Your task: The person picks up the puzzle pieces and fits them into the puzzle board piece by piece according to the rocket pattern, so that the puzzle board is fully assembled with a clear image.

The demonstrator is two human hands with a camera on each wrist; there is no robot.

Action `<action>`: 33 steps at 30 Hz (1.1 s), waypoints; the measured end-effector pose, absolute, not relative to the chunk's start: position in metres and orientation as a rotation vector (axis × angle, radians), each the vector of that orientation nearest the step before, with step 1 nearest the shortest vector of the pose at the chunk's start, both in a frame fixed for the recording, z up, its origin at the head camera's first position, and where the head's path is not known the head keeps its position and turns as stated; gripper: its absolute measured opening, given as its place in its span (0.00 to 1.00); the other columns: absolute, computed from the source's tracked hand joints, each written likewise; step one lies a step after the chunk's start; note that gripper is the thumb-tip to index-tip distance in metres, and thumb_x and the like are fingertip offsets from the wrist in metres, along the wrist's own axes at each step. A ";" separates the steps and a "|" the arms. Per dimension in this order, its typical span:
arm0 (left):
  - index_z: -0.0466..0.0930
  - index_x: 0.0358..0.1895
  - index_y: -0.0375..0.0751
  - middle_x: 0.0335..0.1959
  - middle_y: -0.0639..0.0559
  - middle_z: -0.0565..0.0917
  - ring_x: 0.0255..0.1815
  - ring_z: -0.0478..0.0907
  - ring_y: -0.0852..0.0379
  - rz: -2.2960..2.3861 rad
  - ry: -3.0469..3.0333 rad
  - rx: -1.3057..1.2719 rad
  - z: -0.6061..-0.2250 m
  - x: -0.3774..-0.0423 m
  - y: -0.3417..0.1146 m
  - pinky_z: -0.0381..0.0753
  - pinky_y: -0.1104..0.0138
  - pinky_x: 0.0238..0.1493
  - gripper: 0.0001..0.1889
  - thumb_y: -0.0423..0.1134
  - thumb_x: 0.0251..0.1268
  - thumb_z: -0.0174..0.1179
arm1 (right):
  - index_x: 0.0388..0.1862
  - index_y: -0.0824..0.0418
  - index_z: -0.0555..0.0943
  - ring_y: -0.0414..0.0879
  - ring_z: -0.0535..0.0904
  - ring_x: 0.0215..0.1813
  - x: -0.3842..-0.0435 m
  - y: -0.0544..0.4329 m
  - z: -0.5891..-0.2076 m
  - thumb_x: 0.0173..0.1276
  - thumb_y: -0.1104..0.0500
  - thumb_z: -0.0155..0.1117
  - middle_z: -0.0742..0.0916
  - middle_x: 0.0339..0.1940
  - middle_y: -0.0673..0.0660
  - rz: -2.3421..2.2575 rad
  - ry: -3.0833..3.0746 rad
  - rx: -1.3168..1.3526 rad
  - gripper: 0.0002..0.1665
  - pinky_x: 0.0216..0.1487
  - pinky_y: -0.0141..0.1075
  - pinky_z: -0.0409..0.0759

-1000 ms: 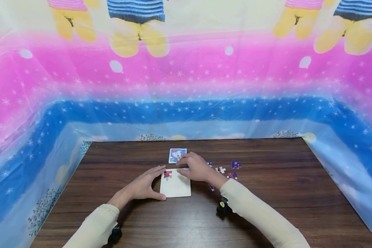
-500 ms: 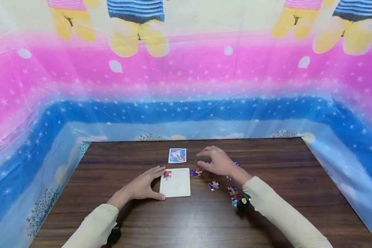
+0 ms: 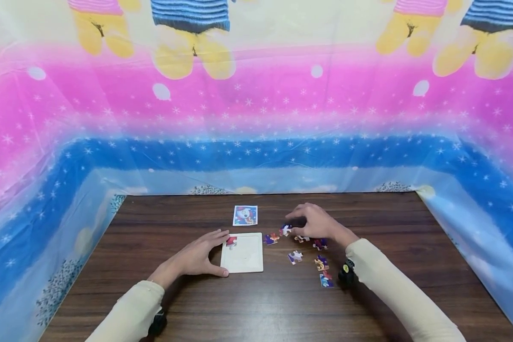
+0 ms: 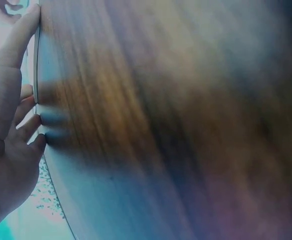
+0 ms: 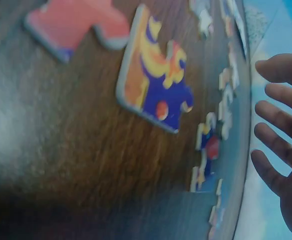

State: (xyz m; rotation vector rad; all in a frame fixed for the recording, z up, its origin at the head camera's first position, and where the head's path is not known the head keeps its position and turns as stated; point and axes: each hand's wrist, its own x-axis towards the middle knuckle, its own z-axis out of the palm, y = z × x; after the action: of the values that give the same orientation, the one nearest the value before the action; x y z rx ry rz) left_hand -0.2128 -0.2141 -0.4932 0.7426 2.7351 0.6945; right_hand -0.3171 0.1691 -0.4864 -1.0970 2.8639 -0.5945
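Observation:
A white square puzzle board (image 3: pixel 244 259) lies on the table, a red-and-white jigsaw piece (image 3: pixel 232 242) in its far left corner. My left hand (image 3: pixel 196 256) rests at the board's left side, thumb at the near corner and fingertips at the far corner; in the left wrist view its fingers (image 4: pixel 28 130) meet the edge. Over the loose pieces hovers my right hand (image 3: pixel 318 222), thumb close to a purple-and-white piece (image 3: pixel 285 230). Its fingers look loosely spread in the right wrist view, with nothing seen between them.
Several loose pieces lie right of the board, among them an orange-and-purple piece (image 3: pixel 271 238), a pale piece (image 3: pixel 295 257) and a blue-and-red piece (image 3: pixel 326 279). Behind the board lies a picture card (image 3: pixel 245 215). A printed cloth (image 3: pixel 256 152) hangs behind the table.
My right hand has moved from above the board rightward to the loose pieces, uncovering the picture card. My left hand has stayed at the board.

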 end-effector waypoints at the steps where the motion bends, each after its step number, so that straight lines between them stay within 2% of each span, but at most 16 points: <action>1: 0.61 0.80 0.43 0.81 0.50 0.60 0.83 0.51 0.45 0.691 2.738 0.748 -0.494 -0.213 -0.214 0.61 0.42 0.75 0.56 0.68 0.52 0.73 | 0.60 0.53 0.87 0.55 0.80 0.61 -0.318 0.169 -0.488 0.64 0.49 0.71 0.86 0.58 0.55 -0.583 2.859 -1.099 0.25 0.60 0.55 0.78; 9: 0.61 0.80 0.43 0.81 0.50 0.61 0.83 0.52 0.44 0.710 2.742 0.757 -0.496 -0.213 -0.214 0.61 0.42 0.75 0.57 0.70 0.51 0.72 | 0.59 0.53 0.88 0.50 0.81 0.52 -0.322 0.163 -0.497 0.65 0.54 0.70 0.87 0.52 0.53 -0.507 2.857 -1.152 0.22 0.51 0.47 0.80; 16: 0.61 0.80 0.43 0.81 0.50 0.60 0.83 0.51 0.44 0.720 2.737 0.749 -0.495 -0.213 -0.214 0.61 0.42 0.75 0.57 0.69 0.51 0.73 | 0.54 0.52 0.90 0.51 0.80 0.55 -0.321 0.160 -0.494 0.68 0.53 0.70 0.86 0.51 0.52 -0.468 2.857 -1.106 0.17 0.55 0.49 0.80; 22: 0.61 0.80 0.43 0.81 0.50 0.61 0.83 0.51 0.44 0.721 2.737 0.744 -0.495 -0.213 -0.215 0.61 0.42 0.75 0.57 0.68 0.51 0.73 | 0.55 0.53 0.89 0.50 0.80 0.52 -0.321 0.159 -0.492 0.68 0.49 0.71 0.85 0.50 0.53 -0.461 2.868 -1.062 0.19 0.51 0.49 0.80; 33: 0.61 0.80 0.43 0.81 0.50 0.60 0.83 0.51 0.44 0.724 2.733 0.736 -0.494 -0.213 -0.214 0.60 0.42 0.75 0.56 0.67 0.51 0.74 | 0.55 0.52 0.90 0.48 0.81 0.50 -0.325 0.163 -0.497 0.69 0.49 0.71 0.85 0.49 0.52 -0.494 2.839 -1.139 0.17 0.50 0.47 0.81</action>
State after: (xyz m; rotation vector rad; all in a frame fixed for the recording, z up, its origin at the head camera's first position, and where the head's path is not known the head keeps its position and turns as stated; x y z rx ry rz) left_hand -0.2126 -0.2144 -0.4945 0.7362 2.7333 0.7242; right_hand -0.3252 0.1628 -0.4969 -1.1393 2.8391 -0.4937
